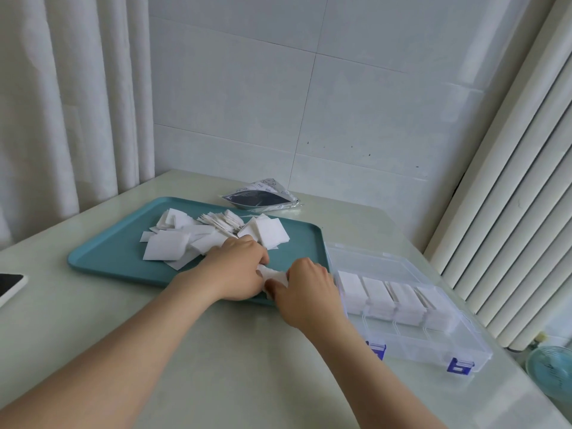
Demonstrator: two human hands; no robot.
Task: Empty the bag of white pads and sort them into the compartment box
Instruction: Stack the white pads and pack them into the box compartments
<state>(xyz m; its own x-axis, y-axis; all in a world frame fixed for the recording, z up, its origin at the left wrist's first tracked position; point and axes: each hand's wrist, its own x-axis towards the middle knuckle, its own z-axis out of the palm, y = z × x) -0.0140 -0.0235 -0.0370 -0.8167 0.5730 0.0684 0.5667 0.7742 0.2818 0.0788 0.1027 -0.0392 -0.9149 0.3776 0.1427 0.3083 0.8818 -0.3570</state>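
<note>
A heap of white pads [198,238] lies spread on a teal tray [102,258]. At the tray's front right corner my left hand [235,267] and my right hand [305,292] both grip a small stack of white pads [274,278] between them. To the right stands a clear compartment box [439,342] with blue latches, its lid open; white pads [377,295] fill the back row of its compartments, and the front row looks empty. The flattened bag [263,199], dark with a printed clear rim, lies behind the tray by the wall.
A phone or tablet corner [9,286] shows at the table's left edge. A white radiator [510,212] runs along the right, with a small pale blue fan [554,370] below it. White curtains hang at the left. Bare tabletop [232,351] spreads in front of the tray.
</note>
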